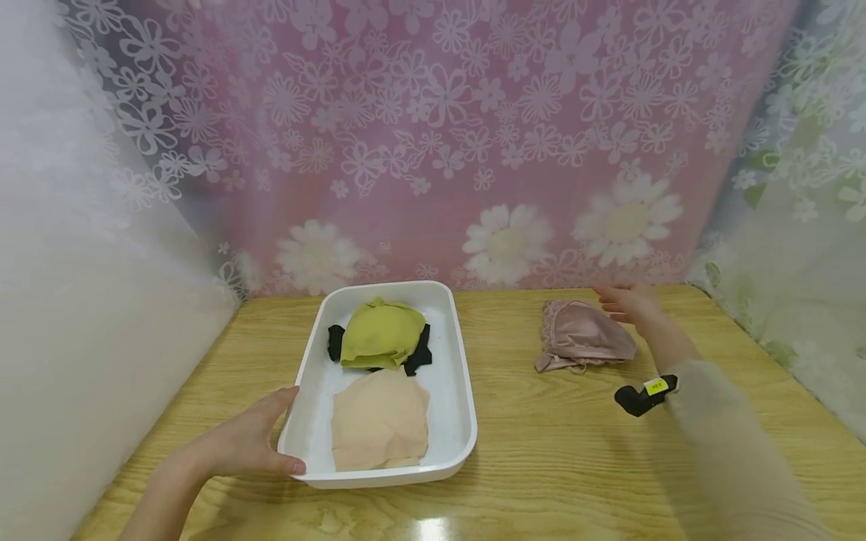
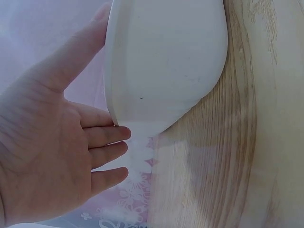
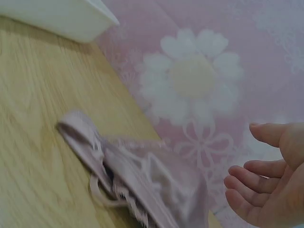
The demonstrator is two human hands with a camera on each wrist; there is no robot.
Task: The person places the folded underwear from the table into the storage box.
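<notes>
A white tray stands on the table left of centre. My left hand rests against its near left corner, thumb at the front rim and the other fingers along the left side. In the left wrist view, those fingers are fairly straight against the tray's outer wall. Inside the tray lie a folded yellow-green garment, black fabric under it, and a folded beige garment. On the right, a folded dusty-pink bra with lace edging lies on the table. My right hand hovers just beyond it, fingers relaxed, holding nothing.
The wooden table ends at a pink flowered curtain at the back. Pale sheets hang at the left and right sides. A small black device with a yellow label sits at my right wrist.
</notes>
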